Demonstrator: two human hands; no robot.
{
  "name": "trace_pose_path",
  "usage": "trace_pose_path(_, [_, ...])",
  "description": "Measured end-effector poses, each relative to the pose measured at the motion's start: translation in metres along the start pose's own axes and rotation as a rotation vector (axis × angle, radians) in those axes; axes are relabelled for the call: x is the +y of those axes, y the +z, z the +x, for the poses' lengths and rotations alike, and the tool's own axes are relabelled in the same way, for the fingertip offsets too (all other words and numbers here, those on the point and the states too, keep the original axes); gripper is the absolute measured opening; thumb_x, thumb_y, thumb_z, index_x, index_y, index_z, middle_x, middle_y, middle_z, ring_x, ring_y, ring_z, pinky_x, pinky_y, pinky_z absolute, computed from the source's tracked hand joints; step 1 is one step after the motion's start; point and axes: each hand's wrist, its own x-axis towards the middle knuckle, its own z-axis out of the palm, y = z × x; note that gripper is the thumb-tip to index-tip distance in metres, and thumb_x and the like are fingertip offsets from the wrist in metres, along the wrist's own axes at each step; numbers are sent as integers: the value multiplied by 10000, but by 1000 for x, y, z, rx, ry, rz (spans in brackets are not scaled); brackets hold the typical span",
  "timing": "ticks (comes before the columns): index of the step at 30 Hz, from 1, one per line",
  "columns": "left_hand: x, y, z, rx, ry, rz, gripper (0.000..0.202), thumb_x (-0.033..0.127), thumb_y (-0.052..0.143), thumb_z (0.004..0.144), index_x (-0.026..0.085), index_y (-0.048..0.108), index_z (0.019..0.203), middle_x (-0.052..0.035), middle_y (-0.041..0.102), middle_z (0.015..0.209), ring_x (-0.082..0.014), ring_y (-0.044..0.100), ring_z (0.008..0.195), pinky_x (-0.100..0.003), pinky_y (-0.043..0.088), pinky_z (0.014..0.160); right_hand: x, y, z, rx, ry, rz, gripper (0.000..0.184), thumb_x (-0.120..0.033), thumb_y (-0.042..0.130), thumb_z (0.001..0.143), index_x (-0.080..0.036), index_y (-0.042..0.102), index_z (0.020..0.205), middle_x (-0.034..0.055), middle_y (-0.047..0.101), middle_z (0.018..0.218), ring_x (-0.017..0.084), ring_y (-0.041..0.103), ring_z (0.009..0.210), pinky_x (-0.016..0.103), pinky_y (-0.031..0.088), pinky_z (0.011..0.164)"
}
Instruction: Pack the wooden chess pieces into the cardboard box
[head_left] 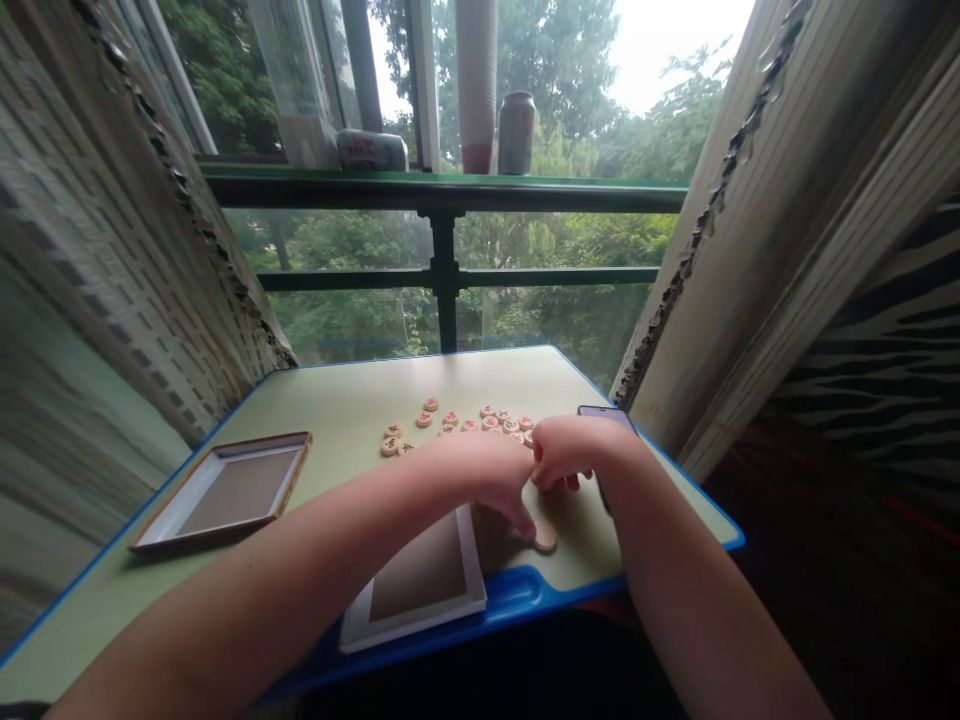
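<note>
My left hand (508, 482) reaches across the table, its thumb stretched down against the edge of a plain wooden disc (545, 538). The back of the hand hides most of its fingers. Close beside it, my right hand (564, 452) has curled fingers, with a small pale wooden xiangqi piece (535, 474) partly visible at the fingertips. Beyond both hands lie several loose round xiangqi pieces (490, 424) with red or dark characters. Below my left forearm sits an open shallow box half (474, 585) with a white rim, partly covered by the arm.
Another shallow box half (304, 462) lies on the left of the pale table (352, 385), which has a blue edge. A phone (600, 411) lies behind my right wrist. Drink cans (517, 135) and tall stacked cups (476, 90) stand on the green window ledge. Curtains hang on both sides.
</note>
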Motion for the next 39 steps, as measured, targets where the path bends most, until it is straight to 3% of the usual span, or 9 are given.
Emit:
trace_pose_path(6, [15,-2,-5,34,9,147,434,476,624,661,192,666,988,-94,659,757,-233,596,645,-317,434,554,4,-8,0,171,136,-7,179,-162,532,697,-88,691,733,86,696,664,130,591,501,232,419,513])
trace_pose_path(10, [39,-9,-13,-76,10,261,344,379,568,692,230,668,985,-90,668,756,-244,598,607,-332,418,494,13,-9,17,480,168,28,273,-204,548,745,-132,644,990,86,710,785,148,622,600,230,402,533])
trace_pose_path(15, [48,-7,-9,-70,89,347,193,263,534,764,210,692,861,-70,680,801,-222,603,660,-319,428,544,22,-6,48,721,184,82,254,-273,604,738,-199,653,977,79,704,930,187,629,829,231,400,614])
trace_pose_path(18, [28,-12,-7,-19,133,229,174,315,588,740,205,673,844,-41,669,744,-185,585,629,-278,397,525,21,-4,63,824,161,145,240,-268,517,807,-207,668,983,80,707,936,182,633,850,237,418,678])
trace_pose_path(21, [-12,-28,-8,75,8,96,150,273,582,725,199,646,838,-10,666,763,-140,567,628,-239,378,536,19,-1,74,873,85,142,307,-238,461,838,-190,660,1067,102,692,1028,195,625,936,252,428,771])
trace_pose_path(26, [-98,-47,-20,252,-334,68,187,345,621,670,183,622,765,-22,665,786,-149,577,684,-230,375,553,18,1,83,781,40,130,351,-147,506,779,-196,679,1080,74,702,1024,193,626,961,236,435,824])
trace_pose_path(29, [-132,-43,-24,291,-408,-59,173,317,617,655,176,601,754,-25,670,799,-143,589,673,-221,390,544,17,-1,83,717,43,173,384,-60,534,699,-221,719,994,34,719,971,167,640,918,190,435,808])
trace_pose_path(35, [-145,-17,-6,394,-399,34,71,212,574,672,179,599,730,-35,661,819,-162,587,735,-226,377,552,19,-2,83,753,92,226,365,-63,532,692,-188,711,985,69,716,943,178,655,820,209,457,690])
trace_pose_path(39, [-141,-2,8,389,-410,114,158,228,566,692,198,637,830,-52,674,909,-182,591,770,-243,381,577,20,-2,84,804,86,214,371,-75,518,712,-153,682,1035,101,691,1020,203,626,938,248,454,809])
